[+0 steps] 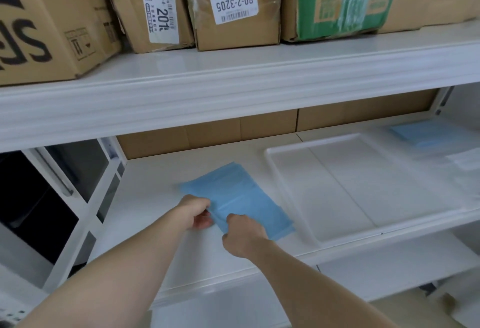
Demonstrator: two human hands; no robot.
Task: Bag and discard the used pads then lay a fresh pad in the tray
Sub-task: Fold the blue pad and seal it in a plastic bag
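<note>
gripping the near left edge of a folded light-blue absorbent pad point(239, 203), the left hand point(198, 212) and right hand point(242, 234) each curl their fingers around the material, hands close together. the pad lies flat on the white metal shelf point(155, 197), just left of a shallow white rectangular plastic tray point(285, 171), which sits on the same shelf. a second stack of folded light-blue pads point(420, 134) rests well apart at the far right, behind the tray. brown cardboard boxes point(233, 10) with printed labels stand on the upper shelf point(233, 78).
</note>
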